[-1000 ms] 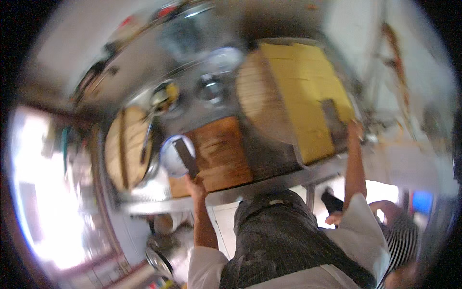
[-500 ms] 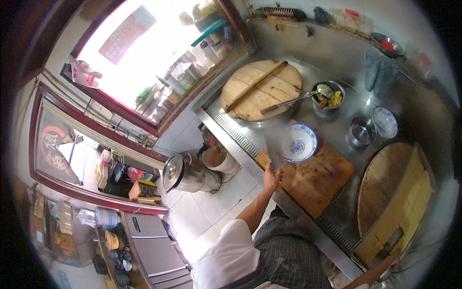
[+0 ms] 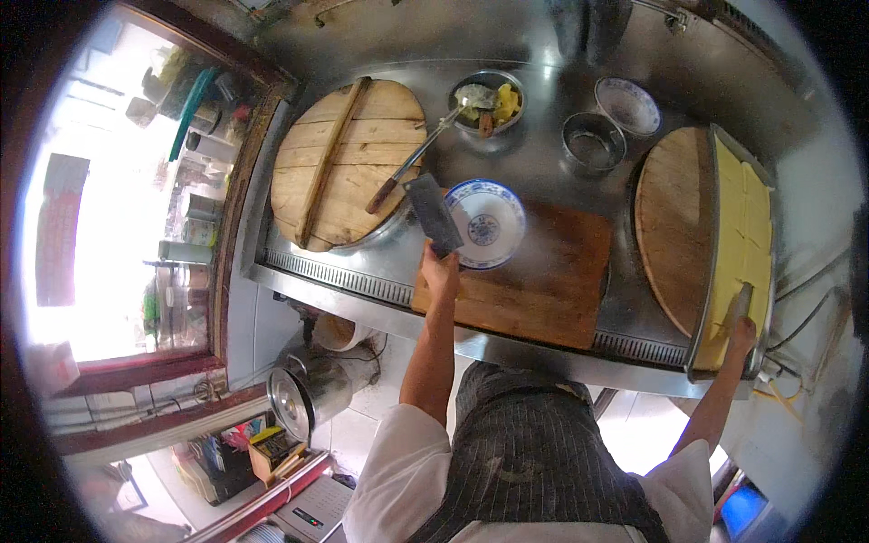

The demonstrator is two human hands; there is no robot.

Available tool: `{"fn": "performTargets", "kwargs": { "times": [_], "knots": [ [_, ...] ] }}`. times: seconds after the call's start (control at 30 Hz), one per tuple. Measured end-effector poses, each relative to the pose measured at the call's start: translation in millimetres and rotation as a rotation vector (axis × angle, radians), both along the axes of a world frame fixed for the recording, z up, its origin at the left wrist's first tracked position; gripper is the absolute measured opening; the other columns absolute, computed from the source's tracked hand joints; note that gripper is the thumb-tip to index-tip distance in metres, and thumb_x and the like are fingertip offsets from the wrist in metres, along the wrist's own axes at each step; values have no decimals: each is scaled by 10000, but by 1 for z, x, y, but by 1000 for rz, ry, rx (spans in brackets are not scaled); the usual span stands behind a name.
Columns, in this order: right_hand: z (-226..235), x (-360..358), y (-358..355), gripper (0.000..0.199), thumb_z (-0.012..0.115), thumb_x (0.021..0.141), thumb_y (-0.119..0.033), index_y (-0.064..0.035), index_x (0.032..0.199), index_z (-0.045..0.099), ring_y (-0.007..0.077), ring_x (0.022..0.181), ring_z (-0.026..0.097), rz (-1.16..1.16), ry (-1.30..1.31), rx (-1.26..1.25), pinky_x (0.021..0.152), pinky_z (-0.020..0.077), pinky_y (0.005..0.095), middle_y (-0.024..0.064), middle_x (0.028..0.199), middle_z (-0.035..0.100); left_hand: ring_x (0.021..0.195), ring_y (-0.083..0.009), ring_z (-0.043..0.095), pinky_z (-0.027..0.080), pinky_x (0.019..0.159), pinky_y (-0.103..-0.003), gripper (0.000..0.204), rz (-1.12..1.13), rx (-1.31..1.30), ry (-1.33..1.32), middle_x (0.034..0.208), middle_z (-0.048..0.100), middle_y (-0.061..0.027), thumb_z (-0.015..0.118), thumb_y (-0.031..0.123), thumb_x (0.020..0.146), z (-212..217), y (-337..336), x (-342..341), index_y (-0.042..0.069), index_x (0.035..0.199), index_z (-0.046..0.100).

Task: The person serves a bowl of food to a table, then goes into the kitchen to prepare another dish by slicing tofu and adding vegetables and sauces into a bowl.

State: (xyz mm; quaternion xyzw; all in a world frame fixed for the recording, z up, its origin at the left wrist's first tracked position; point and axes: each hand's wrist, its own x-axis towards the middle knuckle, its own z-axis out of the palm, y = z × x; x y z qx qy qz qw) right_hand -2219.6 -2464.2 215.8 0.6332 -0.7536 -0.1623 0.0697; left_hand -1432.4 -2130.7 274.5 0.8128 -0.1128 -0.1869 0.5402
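Since half a second ago our view has swung round, so the steel counter (image 3: 534, 172) now lies squarely ahead, and our left hand (image 3: 441, 270) has kept its place at the near left corner of the brown wooden cutting board (image 3: 543, 281).

We grip the handle of a broad rectangular steel cleaver (image 3: 433, 214) with that hand, fingers wrapped tight around it; the blade points away from us, tilted, just beside the white-and-blue patterned ceramic bowl (image 3: 486, 223) that sits on the board's far left part.

Our right hand (image 3: 740, 333) reaches far out to the right, onto the near end of a long steel tray (image 3: 701, 299) holding pale yellow slab pieces (image 3: 742, 235). A thin flat tool (image 3: 738, 303) runs from this hand over the yellow pieces; the fingers seem closed on it, though we cannot tell how firmly.

Beside the tray lies a round wooden lid (image 3: 670, 217). Further left, a larger round wooden lid (image 3: 348, 163) covers a pot, with a long-handled ladle (image 3: 416, 158) resting across to a steel bowl of yellow food (image 3: 487, 100). A small empty steel bowl (image 3: 593, 140) and a second patterned bowl (image 3: 626, 104) stand behind the board.
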Motion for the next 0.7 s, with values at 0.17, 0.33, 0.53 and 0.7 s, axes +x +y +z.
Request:
{"fn": "performTargets", "kwargs": {
  "times": [0.17, 0.33, 0.53, 0.7],
  "knots": [
    [30, 77, 49, 394, 489, 876, -338, 0, 1040, 608, 294, 936, 606, -182, -766, -160, 824, 462, 365, 156, 1028, 645, 839, -254, 644, 493, 748, -365, 389, -14, 74, -260, 898, 671, -147, 629, 57, 697, 1, 33, 39, -14, 1075, 569],
    [63, 91, 111, 364, 487, 881, -308, -8, 1043, 615, 269, 937, 610, -69, -660, -369, 836, 463, 350, 128, 1026, 653, 924, -268, 586, 458, 817, -401, 460, 44, 93, -194, 1003, 630, -144, 692, 150, 699, 22, 72, 114, 3, 1114, 557],
    [87, 132, 122, 305, 503, 872, -275, -61, 1053, 623, 245, 964, 613, -229, -754, -590, 853, 465, 340, 85, 1047, 657, 951, -273, 587, 498, 812, -421, 508, 267, 55, -164, 1115, 589, -157, 725, 208, 722, 34, 139, 250, 22, 1157, 539],
    [107, 128, 112, 298, 495, 872, -277, -77, 1055, 619, 264, 1014, 598, -365, -604, -362, 877, 459, 353, 100, 1100, 637, 875, -278, 625, 564, 740, -418, 494, 494, 35, -54, 1119, 582, -180, 727, 217, 750, 33, 117, 259, 8, 1153, 532]
  ]
}}
